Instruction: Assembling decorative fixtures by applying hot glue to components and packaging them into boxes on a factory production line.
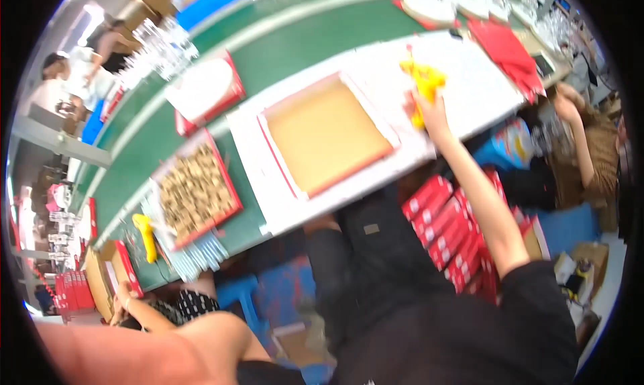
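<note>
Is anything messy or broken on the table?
Nothing looks spilled or broken. The open red-edged box lies flat and empty on the white sheet. The right hand holds a yellow tool beside it. The picture is blurry, so small damage would not show.

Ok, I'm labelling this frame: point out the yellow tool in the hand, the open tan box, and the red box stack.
yellow tool [424,83], head view, on its body above the hand
tan box [325,135], head view, on its bare floor
red box stack [448,227], head view, on a middle box
</note>
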{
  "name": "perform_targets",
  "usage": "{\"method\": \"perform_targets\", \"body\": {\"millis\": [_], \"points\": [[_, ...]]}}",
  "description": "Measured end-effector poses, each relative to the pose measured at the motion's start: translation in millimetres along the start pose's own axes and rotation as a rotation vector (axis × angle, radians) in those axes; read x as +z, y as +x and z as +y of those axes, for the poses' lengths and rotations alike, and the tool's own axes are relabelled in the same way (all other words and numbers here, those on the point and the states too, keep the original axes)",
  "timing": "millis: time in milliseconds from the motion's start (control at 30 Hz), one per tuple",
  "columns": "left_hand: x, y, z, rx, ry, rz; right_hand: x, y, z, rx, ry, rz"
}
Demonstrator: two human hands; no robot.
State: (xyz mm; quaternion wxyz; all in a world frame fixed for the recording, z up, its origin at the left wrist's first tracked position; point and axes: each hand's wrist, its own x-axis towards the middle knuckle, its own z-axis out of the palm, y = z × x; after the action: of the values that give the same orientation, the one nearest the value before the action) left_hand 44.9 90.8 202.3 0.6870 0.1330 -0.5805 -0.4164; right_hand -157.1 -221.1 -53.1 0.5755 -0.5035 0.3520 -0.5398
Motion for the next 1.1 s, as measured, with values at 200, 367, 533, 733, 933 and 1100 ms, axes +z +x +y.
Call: {"method": "perform_targets", "body": {"millis": [200, 367, 533, 733, 933, 1100], "points": [[-30, 22, 18, 0.294, 0.271, -0.150, -12, -33, 3, 0.041, -0.085, -0.035], [-17, 4, 19, 0.266, 0.301, -0.061, 20, -38, -26, 0.091, -0.103, 0.001], [-17, 25, -12, 0.366, 0.261, -0.068, 5, -4, -11, 0.081, -0.123, -0.041], [7, 22, -14, 0.290, 0.234, 0.006, 0, -2, -8, 0.057, -0.029, -0.047], [47, 8, -15, -0.011, 0.030, -0.114, -11, -24, -22, 0.150, 0.127, 0.055], [53, 34, -11, 0.184, -0.052, -0.625, -11, -26, -13, 0.164, 0.108, 0.032]]}}
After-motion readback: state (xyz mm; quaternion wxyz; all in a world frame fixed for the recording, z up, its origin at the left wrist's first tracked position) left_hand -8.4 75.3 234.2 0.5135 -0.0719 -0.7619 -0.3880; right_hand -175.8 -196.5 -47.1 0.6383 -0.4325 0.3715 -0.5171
